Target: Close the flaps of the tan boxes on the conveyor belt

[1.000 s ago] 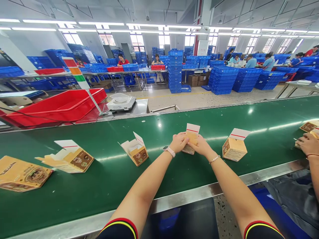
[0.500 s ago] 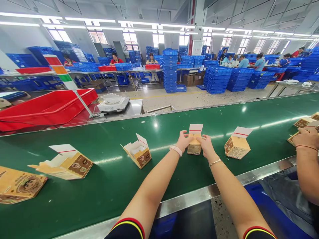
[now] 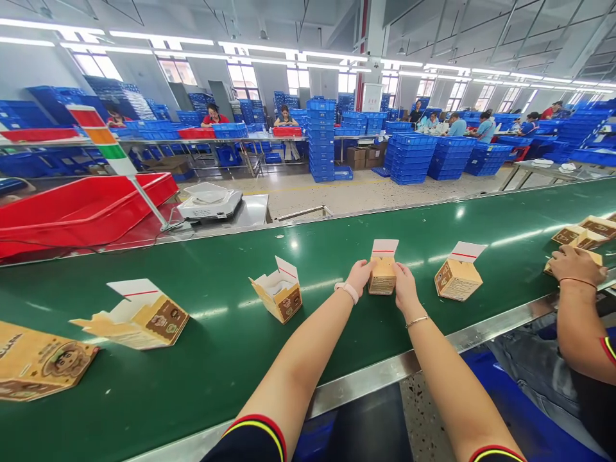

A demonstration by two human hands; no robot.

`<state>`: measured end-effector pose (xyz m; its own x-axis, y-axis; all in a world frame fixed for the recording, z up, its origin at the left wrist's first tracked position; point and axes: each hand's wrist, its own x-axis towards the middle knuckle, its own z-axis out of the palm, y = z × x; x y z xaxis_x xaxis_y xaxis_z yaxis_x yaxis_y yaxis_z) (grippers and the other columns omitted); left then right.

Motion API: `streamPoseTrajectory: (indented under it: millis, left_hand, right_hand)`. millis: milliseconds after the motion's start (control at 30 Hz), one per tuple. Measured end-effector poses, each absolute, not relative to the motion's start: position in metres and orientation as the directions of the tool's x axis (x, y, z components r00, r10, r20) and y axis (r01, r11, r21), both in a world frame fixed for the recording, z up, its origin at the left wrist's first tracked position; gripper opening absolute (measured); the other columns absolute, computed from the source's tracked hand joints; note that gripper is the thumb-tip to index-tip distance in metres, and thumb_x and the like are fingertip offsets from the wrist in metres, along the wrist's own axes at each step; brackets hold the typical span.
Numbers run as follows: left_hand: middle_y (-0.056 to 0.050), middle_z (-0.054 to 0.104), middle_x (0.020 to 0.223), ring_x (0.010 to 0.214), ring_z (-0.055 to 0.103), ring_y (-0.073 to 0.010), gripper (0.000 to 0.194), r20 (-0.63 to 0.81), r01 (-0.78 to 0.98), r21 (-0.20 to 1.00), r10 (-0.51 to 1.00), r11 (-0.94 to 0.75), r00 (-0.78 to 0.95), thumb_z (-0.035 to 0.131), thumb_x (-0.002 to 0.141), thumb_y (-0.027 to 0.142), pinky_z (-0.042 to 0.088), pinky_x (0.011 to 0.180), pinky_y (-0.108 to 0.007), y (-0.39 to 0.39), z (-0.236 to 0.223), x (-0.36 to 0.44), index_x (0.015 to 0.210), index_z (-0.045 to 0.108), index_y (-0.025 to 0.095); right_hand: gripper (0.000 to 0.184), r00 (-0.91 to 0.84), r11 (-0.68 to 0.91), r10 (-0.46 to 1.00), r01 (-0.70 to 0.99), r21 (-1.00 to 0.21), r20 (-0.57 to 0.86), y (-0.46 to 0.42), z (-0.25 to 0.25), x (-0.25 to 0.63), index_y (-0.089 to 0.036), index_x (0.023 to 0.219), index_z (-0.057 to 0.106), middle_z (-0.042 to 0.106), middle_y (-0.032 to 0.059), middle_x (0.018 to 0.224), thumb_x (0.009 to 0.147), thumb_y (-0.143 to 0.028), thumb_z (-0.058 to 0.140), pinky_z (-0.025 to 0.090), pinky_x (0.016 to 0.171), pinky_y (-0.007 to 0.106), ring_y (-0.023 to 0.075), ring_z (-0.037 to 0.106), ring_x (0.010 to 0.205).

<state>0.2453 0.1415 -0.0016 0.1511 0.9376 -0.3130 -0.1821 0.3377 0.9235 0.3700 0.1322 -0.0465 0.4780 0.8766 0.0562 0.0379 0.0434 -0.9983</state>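
A small yellow cardboard box [image 3: 382,284] stands on the green conveyor belt [image 3: 332,346], its white flap with a red line sticking up at the back. My left hand [image 3: 360,276] grips its left side, and my right hand [image 3: 404,282] holds the right side. The yellow top panel lies folded down between them. To the right sits a similar box [image 3: 458,280], its white flap also raised. On the left, another box [image 3: 283,298] stands open with flaps spread, and a further open box [image 3: 161,321] lies tilted beyond it.
A yellow box [image 3: 43,366] lies at the far left. At right, a co-worker's hand [image 3: 577,264] rests on boxes near more boxes [image 3: 584,237]. Across the belt are a red tray [image 3: 86,215], a scale [image 3: 210,202] and a striped signal pole [image 3: 108,151]. A metal rail [image 3: 366,378] edges the belt.
The boxes on the left have shifted rightward in view. My fingers have gone from the held box's top to its sides. The co-worker's hand has moved left and lower onto a box.
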Motion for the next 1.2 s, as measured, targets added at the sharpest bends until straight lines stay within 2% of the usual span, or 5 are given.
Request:
streamPoseTrajectory:
  millis: [533,667,833,1033,1200]
  left_hand:
    - [-0.016,0.066,0.102,0.086,0.066,-0.0246,0.040,-0.347,-0.029,0.936,0.934,0.351,0.087,0.070,0.073,0.022,0.051,0.070,-0.034,0.158,0.011,0.294,0.108,0.054,0.012]
    - [-0.013,0.060,0.120,0.102,0.060,-0.0211,0.042,-0.170,-0.010,0.985,0.985,0.170,0.020,0.069,0.073,0.023,0.048,0.084,-0.029,0.122,0.020,0.278,0.111,0.054,0.018]
    - [0.000,0.058,0.062,0.060,0.051,-0.0140,0.011,0.154,0.185,0.952,0.901,-0.246,0.406,0.063,0.073,0.028,0.044,0.062,-0.027,0.031,-0.012,0.194,0.067,0.057,0.021]
    - [-0.006,0.064,0.095,0.076,0.059,-0.0190,0.028,0.022,0.020,1.000,0.964,-0.018,-0.265,0.051,0.079,0.046,0.047,0.060,-0.030,0.041,-0.042,0.078,0.095,0.053,0.023]
    - [-0.011,0.055,0.134,0.124,0.050,-0.0269,0.047,0.238,0.079,0.969,0.970,-0.234,-0.048,0.056,0.078,0.045,0.044,0.097,-0.041,0.094,-0.029,0.057,0.120,0.051,0.024]
  right_hand:
    - [0.055,0.507,0.114,0.840,0.184,-0.976,0.194,0.121,-0.060,0.396,-0.021,0.123,0.053,0.062,0.0111,0.118,0.077,-0.049,0.060,0.056,0.084,0.043,0.0295,0.062,0.105]
    - [0.064,0.619,0.103,0.758,0.195,-0.975,0.204,0.112,-0.063,0.395,-0.019,0.135,0.039,0.045,0.0174,0.136,0.081,-0.050,0.055,0.041,0.104,0.054,0.0345,0.041,0.130]
    - [0.073,0.702,0.120,0.605,0.387,-0.914,0.376,0.085,-0.061,0.360,-0.016,0.139,0.029,0.026,0.0221,0.142,0.079,-0.047,0.058,0.018,0.113,0.061,0.0372,0.017,0.141]
    - [0.050,-0.044,0.567,0.753,0.550,-0.614,0.656,0.053,-0.051,0.290,-0.023,0.134,0.042,0.048,0.0147,0.133,0.087,-0.039,0.050,0.040,0.106,0.051,0.0288,0.047,0.125]
    - [0.061,-0.353,0.694,0.701,0.541,-0.476,0.620,0.069,-0.052,0.256,-0.023,0.141,0.042,0.046,0.0111,0.143,0.084,-0.042,0.053,0.034,0.108,0.054,0.0321,0.035,0.137]
